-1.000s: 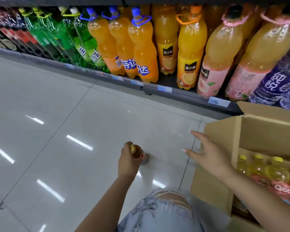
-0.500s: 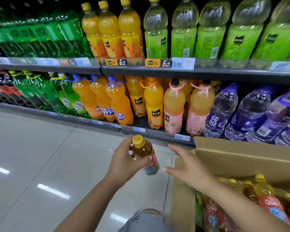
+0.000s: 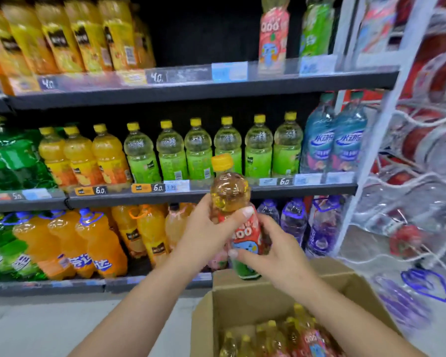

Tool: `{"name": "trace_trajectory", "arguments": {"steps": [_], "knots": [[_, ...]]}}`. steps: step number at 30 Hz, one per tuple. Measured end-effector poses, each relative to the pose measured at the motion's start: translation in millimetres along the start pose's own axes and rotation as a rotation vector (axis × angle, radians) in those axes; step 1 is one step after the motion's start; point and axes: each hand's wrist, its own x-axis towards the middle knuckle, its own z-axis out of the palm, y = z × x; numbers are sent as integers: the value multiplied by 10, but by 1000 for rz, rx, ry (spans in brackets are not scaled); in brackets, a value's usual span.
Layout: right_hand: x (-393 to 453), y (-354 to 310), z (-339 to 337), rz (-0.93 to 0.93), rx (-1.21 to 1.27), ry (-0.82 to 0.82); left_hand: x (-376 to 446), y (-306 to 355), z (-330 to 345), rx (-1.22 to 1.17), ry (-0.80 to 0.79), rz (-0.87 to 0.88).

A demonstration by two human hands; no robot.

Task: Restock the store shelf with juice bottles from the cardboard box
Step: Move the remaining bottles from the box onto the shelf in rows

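Note:
A small juice bottle (image 3: 231,194) with a yellow cap and red label stands upright in the air before the shelves. My left hand (image 3: 206,235) grips its middle from the left. My right hand (image 3: 276,251) wraps its lower part from the right. Below them the open cardboard box (image 3: 245,297) holds several more of the same bottles (image 3: 289,336). On the top shelf (image 3: 198,81) one matching red-labelled bottle (image 3: 272,37) stands with a dark gap to its left.
The middle shelf (image 3: 211,191) carries rows of orange and green juice bottles and two blue ones. Large orange soda and purple water bottles fill the bottom shelf. A white wire rack (image 3: 407,176) of red items stands at the right. Pale floor lies at lower left.
The view has tilted up from the floor to the upper shelves. My left hand lifted the bottle from the floor to chest height, and my right hand closed on its lower part.

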Motion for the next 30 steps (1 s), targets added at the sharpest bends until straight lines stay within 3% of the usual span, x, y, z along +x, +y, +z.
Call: {"name": "trace_trajectory", "arguments": {"steps": [5, 8, 11, 14, 18, 23, 30], "knots": [[-272, 228, -382, 6, -44, 6, -104, -132, 545, -135, -92, -112], [-353, 520, -561, 36, 54, 5, -106, -315, 691, -124, -95, -122], [-478, 1154, -713, 236, 107, 182, -141, -756, 811, -72, -75, -166], [-665, 1908, -702, 463, -36, 245, -273, -1322, 885, 19, -52, -232], [-955, 2587, -501, 685, -201, 125, -556, -1909, 953, 71, -12, -334], [-960, 3054, -112, 772, -357, -23, -745, -2422, 881, 57, 39, -450], [-741, 3382, 481, 900, -559, -271, -766, -2607, 631, 54, 93, -492]]}}
